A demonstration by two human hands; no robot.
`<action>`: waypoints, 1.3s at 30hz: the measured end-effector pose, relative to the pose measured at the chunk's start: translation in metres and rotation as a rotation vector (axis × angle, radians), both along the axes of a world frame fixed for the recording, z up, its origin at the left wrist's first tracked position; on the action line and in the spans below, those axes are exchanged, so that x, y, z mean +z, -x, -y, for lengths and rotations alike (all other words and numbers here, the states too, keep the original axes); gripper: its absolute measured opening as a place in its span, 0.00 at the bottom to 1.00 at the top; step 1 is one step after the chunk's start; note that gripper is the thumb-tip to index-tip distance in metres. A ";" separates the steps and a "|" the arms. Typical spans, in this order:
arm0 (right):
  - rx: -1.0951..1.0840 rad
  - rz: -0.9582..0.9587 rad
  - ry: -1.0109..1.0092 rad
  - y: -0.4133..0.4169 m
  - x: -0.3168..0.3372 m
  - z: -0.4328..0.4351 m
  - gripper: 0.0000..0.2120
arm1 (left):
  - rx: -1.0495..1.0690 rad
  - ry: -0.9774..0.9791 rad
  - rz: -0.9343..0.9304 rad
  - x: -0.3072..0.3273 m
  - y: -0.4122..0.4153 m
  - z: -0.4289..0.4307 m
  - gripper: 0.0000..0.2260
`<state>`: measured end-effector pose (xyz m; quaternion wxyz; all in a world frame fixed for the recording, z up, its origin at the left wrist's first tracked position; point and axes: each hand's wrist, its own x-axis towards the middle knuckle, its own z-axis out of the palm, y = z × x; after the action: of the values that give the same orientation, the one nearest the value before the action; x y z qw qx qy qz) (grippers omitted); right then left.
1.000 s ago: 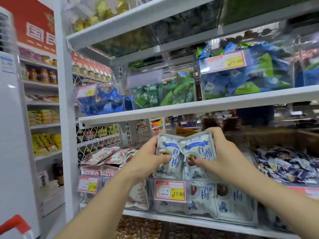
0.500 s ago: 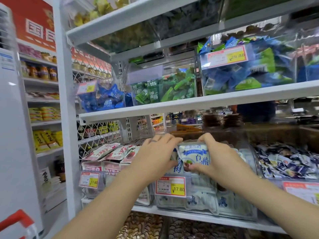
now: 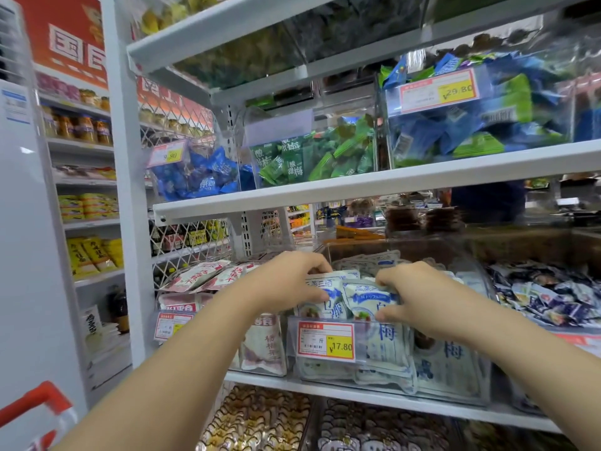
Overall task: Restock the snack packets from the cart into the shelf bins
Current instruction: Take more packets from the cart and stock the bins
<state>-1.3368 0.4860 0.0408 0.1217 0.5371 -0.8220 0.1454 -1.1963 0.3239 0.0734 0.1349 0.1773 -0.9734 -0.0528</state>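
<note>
Snack packets (image 3: 364, 301) at top of clear bin (image 3: 478, 379); L hand (image 3: 289, 284) & R hand (image 3: 419, 294) both grip them.

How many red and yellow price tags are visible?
5: 9.90 tag upper left, 29.80 tag upper right, 17.80 tag lower centre, another tag left of it, and a cut-off tag at the right edge.

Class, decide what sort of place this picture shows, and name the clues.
Most likely a grocery shop aisle: yellow price tags on clear bins of snack packets, and rows of jars nearby.
</note>
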 end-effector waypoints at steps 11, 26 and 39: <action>0.061 -0.029 -0.148 0.005 0.004 -0.005 0.18 | -0.027 0.282 0.243 -0.010 0.026 -0.013 0.05; -0.041 -0.115 -0.060 -0.013 -0.031 -0.001 0.41 | 0.035 0.176 0.148 -0.043 0.003 -0.021 0.24; 0.101 -0.445 0.147 -0.006 -0.049 -0.002 0.39 | 0.004 0.382 0.024 -0.088 -0.012 -0.014 0.38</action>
<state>-1.3305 0.4878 -0.0085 0.3313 0.5860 -0.7341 0.0887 -1.1845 0.3375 -0.0143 0.1545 0.1509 -0.9670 0.1353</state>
